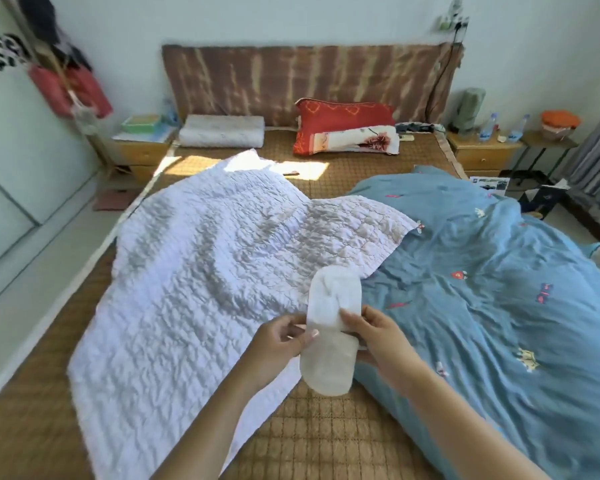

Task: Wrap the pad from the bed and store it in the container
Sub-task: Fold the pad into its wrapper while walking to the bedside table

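A long white oval pad [331, 327] is held up lengthwise above the bed, between the white quilt and the blue duvet. My left hand [279, 336] pinches its left edge near the middle, thumb on top. My right hand [371, 329] grips its right edge at about the same height. The pad's far end is slightly creased and its near end hangs below my hands. No container is clearly identifiable in view.
A white quilted blanket [194, 271] covers the bed's left half, a blue patterned duvet [499, 289] the right. The woven bed mat [326, 434] shows beneath. Pillows [343, 129] lie at the headboard. Nightstands [136, 147] stand on both sides.
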A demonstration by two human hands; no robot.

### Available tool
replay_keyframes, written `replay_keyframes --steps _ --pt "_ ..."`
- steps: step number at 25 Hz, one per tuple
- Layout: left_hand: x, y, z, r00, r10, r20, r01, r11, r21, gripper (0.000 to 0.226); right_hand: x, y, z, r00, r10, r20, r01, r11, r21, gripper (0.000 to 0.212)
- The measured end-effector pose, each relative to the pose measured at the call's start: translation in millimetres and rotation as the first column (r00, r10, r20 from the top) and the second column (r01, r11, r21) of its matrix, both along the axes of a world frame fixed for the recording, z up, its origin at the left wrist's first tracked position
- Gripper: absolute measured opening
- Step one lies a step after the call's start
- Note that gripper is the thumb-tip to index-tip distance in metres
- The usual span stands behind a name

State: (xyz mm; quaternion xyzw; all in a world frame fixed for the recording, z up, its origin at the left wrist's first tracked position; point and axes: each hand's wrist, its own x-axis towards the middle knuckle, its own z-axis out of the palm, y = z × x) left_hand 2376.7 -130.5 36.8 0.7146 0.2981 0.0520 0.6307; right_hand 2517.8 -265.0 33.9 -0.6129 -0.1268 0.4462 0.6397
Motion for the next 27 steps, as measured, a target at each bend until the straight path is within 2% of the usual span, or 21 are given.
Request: replay_keyframes --steps 3,5,7,11,14,17,21,24,27 --pt "-67 -12 9 0.955 0.284 0.084 -0.284 0.959 -0.006 0.007 -64 14 2 0.989 0.144 -0.026 -0.142 0.989 0.041 0.011" --pt "-112 -13 15 0.901 0.421 0.099 -0.425 0.905 0.013 0.014 -107 23 3 0.968 0.249 -0.023 -0.248 0.968 0.036 0.014" --pt "-154 -11 18 0.865 0.491 0.101 -0.496 0.867 0.039 0.021 -142 30 7 0.939 0.342 -0.021 -0.341 0.939 0.054 0.019" --pt "-256 7 22 0.834 0.545 0.088 -0.551 0.831 0.081 0.032 -222 66 28 0.869 0.492 0.06 -0.495 0.861 0.114 0.018" --pt "-320 24 19 0.838 0.544 0.032 -0.545 0.833 0.1 0.032 -279 108 36 0.824 0.536 0.185 -0.552 0.833 0.04 0.023" --pt "-412 54 13 0.81 0.583 0.056 -0.586 0.808 0.057 0.018 -363 161 35 0.808 0.547 0.22 -0.557 0.83 -0.016 0.016" --pt "-543 102 -1 0.734 0.678 0.037 -0.673 0.734 -0.091 0.041 -484 228 34 0.828 0.532 0.178 -0.542 0.841 0.007 0.01" --pt "-612 136 -6 0.766 0.643 -0.012 -0.637 0.755 -0.157 0.028 -551 271 37 0.823 0.508 0.255 -0.524 0.852 -0.005 0.017" --pt "-664 179 -7 0.747 0.663 -0.046 -0.66 0.732 -0.167 0.02 -611 312 40 0.756 0.528 0.386 -0.559 0.829 -0.038 0.014"
